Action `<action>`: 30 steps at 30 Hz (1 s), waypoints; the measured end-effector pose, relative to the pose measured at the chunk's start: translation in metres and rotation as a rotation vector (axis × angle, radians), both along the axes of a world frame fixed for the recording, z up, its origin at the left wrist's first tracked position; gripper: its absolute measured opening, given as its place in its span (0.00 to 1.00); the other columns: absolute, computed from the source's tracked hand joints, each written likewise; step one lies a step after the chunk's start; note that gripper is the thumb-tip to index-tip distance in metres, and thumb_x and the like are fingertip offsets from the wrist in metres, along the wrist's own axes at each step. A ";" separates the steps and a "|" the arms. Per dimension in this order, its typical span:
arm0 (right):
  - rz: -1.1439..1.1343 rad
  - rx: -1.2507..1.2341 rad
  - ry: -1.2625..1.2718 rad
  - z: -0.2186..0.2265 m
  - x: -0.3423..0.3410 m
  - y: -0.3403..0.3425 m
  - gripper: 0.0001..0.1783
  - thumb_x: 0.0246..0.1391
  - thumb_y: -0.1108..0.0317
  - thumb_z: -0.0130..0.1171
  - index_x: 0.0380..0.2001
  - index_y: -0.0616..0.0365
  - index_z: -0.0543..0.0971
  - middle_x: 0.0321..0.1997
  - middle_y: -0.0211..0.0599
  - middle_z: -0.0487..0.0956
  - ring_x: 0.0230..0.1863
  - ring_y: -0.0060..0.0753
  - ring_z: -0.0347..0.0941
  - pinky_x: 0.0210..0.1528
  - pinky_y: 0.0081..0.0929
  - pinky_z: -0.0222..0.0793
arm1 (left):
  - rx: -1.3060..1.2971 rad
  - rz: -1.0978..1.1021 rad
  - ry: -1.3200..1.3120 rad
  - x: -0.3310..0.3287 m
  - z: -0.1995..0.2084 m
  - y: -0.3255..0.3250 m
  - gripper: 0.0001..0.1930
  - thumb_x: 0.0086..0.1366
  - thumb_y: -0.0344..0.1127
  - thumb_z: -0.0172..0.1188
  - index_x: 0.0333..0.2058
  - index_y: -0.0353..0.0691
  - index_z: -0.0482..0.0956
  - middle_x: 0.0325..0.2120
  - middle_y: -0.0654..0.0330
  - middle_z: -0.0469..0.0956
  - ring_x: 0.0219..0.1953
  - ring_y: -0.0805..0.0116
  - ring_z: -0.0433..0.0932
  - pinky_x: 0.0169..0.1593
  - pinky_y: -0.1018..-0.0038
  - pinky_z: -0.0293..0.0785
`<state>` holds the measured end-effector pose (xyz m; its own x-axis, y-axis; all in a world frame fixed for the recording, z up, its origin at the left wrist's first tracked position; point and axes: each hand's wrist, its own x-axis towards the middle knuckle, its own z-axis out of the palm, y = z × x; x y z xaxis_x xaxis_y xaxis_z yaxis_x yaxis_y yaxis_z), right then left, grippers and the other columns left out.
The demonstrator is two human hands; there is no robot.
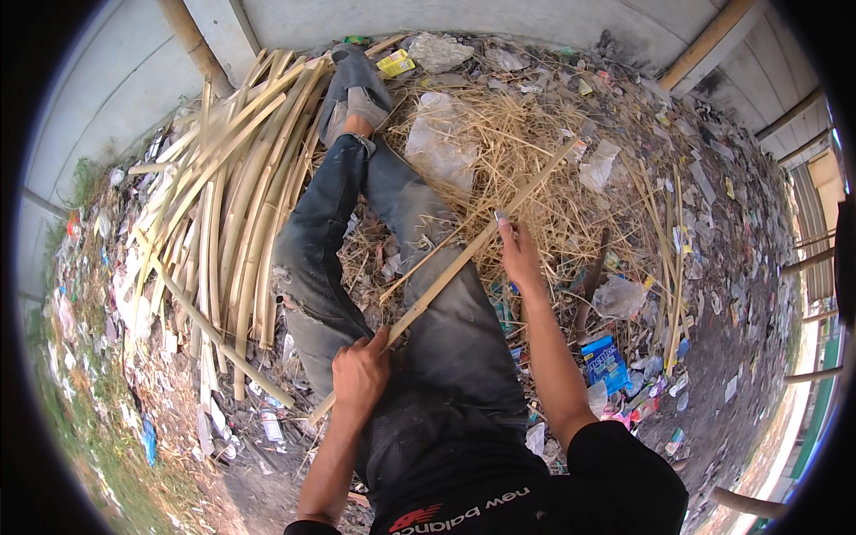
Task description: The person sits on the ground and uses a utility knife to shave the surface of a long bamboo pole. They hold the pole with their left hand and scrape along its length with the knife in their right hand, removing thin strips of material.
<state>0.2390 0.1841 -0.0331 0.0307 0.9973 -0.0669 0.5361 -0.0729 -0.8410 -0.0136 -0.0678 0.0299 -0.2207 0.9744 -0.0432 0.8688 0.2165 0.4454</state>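
A long, pale split bamboo strip point(446, 277) runs slantwise over my lap, from beside my left hip up to the straw at the far right. My left hand point(361, 373) is closed around its lower part, above my thigh. Higher up, my right hand point(520, 256) is closed at the strip's edge, thumb pointing forward. By that thumb a small piece of shiny metal point(500, 215) shows against the bamboo, like part of a blade; the rest of it is hidden by my fingers.
A stack of split bamboo lengths point(234, 227) lies left of my outstretched legs point(428, 241). Thin shavings point(526, 147) heap up at the far right, with a clear plastic sheet point(443, 141) among them. Litter, including a blue packet point(607, 364), covers the ground. A concrete wall point(499, 25) stands beyond.
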 end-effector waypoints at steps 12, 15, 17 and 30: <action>0.097 0.134 -0.283 -0.015 0.054 0.027 0.24 0.73 0.50 0.55 0.35 0.64 0.79 0.23 0.54 0.77 0.27 0.59 0.77 0.32 0.49 0.68 | -0.025 -0.097 0.100 -0.075 0.014 -0.067 0.22 0.63 0.32 0.65 0.57 0.47 0.83 0.28 0.51 0.81 0.28 0.46 0.79 0.40 0.54 0.74; 0.057 0.138 -0.304 -0.022 0.065 0.049 0.28 0.73 0.47 0.52 0.34 0.64 0.80 0.25 0.57 0.78 0.29 0.65 0.77 0.35 0.54 0.68 | -0.014 -0.111 0.148 -0.090 0.016 -0.085 0.21 0.63 0.33 0.67 0.56 0.46 0.84 0.24 0.55 0.77 0.25 0.49 0.76 0.37 0.57 0.72; 0.008 0.167 -0.310 -0.032 0.078 0.066 0.28 0.73 0.47 0.52 0.34 0.65 0.80 0.26 0.58 0.79 0.30 0.65 0.77 0.35 0.53 0.69 | -0.006 -0.114 0.175 -0.095 0.014 -0.089 0.20 0.64 0.33 0.67 0.56 0.46 0.84 0.24 0.55 0.77 0.24 0.50 0.76 0.36 0.58 0.71; 0.135 -0.032 -0.208 -0.011 0.020 -0.008 0.30 0.73 0.44 0.52 0.33 0.65 0.80 0.22 0.52 0.76 0.26 0.58 0.73 0.34 0.49 0.67 | -0.084 -0.080 0.087 -0.074 0.014 -0.067 0.24 0.62 0.30 0.65 0.58 0.50 0.83 0.28 0.50 0.81 0.30 0.43 0.80 0.39 0.55 0.78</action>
